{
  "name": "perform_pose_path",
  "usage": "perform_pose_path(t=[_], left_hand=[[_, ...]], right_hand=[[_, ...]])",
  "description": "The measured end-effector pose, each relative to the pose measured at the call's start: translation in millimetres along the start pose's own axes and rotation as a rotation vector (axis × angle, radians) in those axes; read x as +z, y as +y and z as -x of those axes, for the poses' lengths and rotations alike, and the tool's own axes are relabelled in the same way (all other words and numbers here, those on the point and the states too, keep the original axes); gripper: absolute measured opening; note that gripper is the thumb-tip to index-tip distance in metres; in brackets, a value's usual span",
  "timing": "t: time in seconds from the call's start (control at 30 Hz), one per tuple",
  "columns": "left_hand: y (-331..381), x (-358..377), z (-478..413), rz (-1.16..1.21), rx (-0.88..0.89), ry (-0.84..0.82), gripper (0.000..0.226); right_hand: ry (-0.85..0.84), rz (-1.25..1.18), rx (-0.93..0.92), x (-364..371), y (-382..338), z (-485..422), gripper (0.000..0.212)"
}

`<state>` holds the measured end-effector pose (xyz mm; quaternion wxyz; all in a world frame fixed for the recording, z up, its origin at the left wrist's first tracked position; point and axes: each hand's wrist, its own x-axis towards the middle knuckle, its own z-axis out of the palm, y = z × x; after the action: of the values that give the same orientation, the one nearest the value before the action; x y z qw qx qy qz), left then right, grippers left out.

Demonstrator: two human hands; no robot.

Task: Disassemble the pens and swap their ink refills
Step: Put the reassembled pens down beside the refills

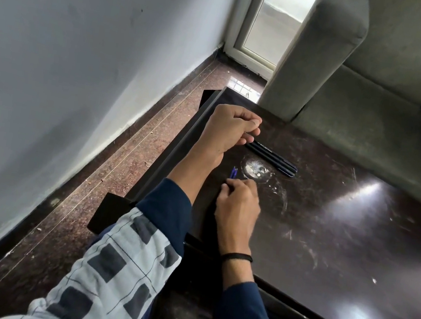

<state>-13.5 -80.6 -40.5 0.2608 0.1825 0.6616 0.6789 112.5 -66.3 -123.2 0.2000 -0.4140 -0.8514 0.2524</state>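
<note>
Refills [234, 171] pinched together in the near right hand [237, 205] risk being muddled; far left hand [226, 130] curls by the pen barrels [273, 157], grip unclear.

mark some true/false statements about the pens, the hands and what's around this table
1. The dark pen barrels lie side by side on the table. True.
2. The right hand grips thin blue refills. True.
3. The black wristband is on the left wrist. False: it is on the right wrist.
4. The left hand lies flat and open on the table. False: its fingers are curled, at one end of the pen barrels.
5. The sofa beyond the table is red. False: it is grey.
</note>
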Motion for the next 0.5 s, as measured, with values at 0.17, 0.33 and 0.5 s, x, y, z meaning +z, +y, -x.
perform_pose_path(t=[0.17,0.33,0.5], left_hand=[[0.1,-2.1,-0.8,0.003,0.007,0.004,0.013],[1.1,-2.1,-0.2,0.005,0.009,0.004,0.012],[1.2,-2.5,-0.4,0.031,0.000,0.004,0.011]], right_hand=[[-0.010,0.016,-0.018,10.2,-11.7,0.4,0.023],[0.007,-0.056,0.029,2.1,-11.2,-0.8,0.022],[0.111,-0.017,0.014,-26.5,8.6,-30.0,0.015]])
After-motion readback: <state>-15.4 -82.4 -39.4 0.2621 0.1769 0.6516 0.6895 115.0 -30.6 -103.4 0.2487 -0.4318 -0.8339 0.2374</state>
